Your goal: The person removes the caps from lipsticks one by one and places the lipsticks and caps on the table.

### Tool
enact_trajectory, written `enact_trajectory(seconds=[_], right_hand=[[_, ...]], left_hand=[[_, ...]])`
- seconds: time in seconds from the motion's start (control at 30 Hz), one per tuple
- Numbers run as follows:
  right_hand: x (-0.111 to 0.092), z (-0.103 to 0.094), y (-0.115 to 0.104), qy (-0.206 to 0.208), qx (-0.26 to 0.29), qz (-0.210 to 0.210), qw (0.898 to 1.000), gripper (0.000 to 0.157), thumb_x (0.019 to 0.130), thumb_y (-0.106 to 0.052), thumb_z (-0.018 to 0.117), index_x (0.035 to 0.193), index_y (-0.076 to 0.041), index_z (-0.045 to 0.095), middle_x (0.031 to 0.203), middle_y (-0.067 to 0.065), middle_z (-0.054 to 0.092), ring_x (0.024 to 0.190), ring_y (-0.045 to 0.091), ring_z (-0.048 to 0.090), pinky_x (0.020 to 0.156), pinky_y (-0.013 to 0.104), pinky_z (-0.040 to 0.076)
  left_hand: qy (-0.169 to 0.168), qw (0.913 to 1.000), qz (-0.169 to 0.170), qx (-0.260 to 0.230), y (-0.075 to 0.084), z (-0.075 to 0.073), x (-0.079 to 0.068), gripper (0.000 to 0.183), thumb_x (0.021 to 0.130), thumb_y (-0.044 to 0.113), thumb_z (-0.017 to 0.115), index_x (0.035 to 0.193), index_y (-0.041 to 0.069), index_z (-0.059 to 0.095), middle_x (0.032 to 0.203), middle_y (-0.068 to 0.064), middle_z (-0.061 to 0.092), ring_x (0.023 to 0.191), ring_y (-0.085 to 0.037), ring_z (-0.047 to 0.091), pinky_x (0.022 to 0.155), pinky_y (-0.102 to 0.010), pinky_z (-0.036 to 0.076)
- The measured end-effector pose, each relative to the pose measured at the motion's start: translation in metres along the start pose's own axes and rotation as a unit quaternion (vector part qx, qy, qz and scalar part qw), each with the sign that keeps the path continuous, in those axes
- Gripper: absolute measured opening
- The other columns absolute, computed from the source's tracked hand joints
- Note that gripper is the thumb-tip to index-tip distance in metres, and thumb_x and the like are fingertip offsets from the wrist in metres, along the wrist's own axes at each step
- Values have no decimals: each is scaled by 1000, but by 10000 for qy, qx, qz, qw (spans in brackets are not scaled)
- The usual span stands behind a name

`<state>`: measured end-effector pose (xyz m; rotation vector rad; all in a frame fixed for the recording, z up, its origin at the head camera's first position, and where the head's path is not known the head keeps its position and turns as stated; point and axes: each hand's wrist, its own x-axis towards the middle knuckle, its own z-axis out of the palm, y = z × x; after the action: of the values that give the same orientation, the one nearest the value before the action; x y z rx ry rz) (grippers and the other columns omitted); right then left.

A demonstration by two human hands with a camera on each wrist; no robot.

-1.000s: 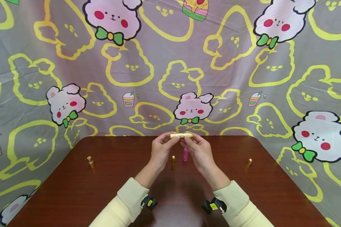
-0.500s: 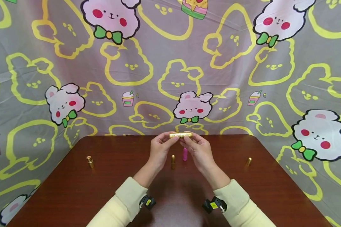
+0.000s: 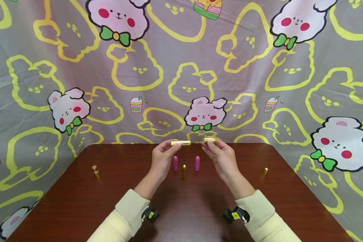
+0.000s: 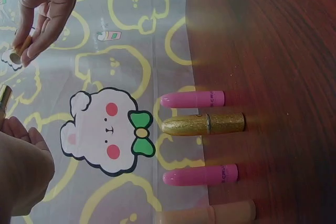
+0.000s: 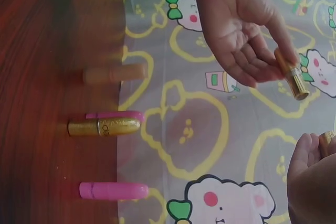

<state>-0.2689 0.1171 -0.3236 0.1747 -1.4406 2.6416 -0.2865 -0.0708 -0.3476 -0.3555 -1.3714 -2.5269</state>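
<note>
A gold lipstick is in two parts, held apart above the far table edge. My left hand (image 3: 161,161) pinches its tube (image 3: 181,143) between thumb and fingers, lying level. Opposite it, my right hand (image 3: 225,158) grips the gold cap (image 3: 210,139); its hollow end shows in the left wrist view. Below the hands stand two pink lipsticks (image 3: 175,163) and, nearer me, a gold lipstick (image 3: 184,172), all upright and capped. A tan tube (image 5: 114,73), blurred, stands beside them in both wrist views; the left hand hides it in the head view.
Far left on the brown table (image 3: 78,208) stands a gold lipstick base (image 3: 96,171) without its cap. A small gold cap (image 3: 265,172) is on the right side. A patterned cloth (image 3: 245,111) hangs behind the table's back edge.
The gold lipstick, held as one piece before, has come apart. My left hand moved left with the tube, my right hand right with the cap. A second pink lipstick is uncovered.
</note>
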Motion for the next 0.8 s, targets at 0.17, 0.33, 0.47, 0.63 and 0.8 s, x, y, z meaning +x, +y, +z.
enact_trajectory(seconds=[0.17, 0.33, 0.47, 0.63, 0.8], right_hand=[[0, -4, -4, 11, -125, 45, 9999, 23, 94, 3, 58, 116, 9, 60, 99, 11, 68, 92, 20, 69, 90, 37, 51], [1, -10, -5, 32, -308, 113, 9995, 34, 93, 0, 61, 124, 13, 54, 101, 10, 69, 94, 21, 68, 92, 38, 50], [2, -17, -7, 69, -492, 171, 9986, 36, 93, -2, 62, 125, 11, 54, 101, 10, 69, 97, 22, 68, 93, 38, 49], [3, -24, -9, 150, -667, 181, 9975, 27, 93, -4, 63, 118, 5, 61, 98, 6, 68, 99, 24, 67, 92, 37, 49], [3, -33, -13, 101, -636, 61, 9979, 10, 93, -4, 64, 99, -9, 70, 98, 7, 69, 96, 22, 68, 91, 37, 49]], left_hand=[[-124, 9997, -70, -194, 2, -5, -1, 24, 87, -14, 61, 86, 8, 70, 83, -4, 70, 77, -13, 68, 80, -29, 55], [-137, 9993, -81, -348, 5, -10, -1, 24, 87, -15, 60, 86, 6, 71, 84, -7, 70, 79, -16, 68, 81, -33, 56], [-68, 9994, -79, -332, 7, -15, -1, 23, 87, -14, 61, 85, 7, 71, 84, -7, 70, 79, -16, 68, 81, -34, 56], [4, 9993, -54, -361, 10, -21, 0, 26, 87, -15, 59, 85, 8, 71, 83, -6, 70, 78, -16, 69, 81, -34, 56], [68, 9992, -63, -396, 14, -27, 1, 27, 88, -15, 58, 84, 8, 71, 83, -6, 70, 78, -16, 69, 81, -33, 56]])
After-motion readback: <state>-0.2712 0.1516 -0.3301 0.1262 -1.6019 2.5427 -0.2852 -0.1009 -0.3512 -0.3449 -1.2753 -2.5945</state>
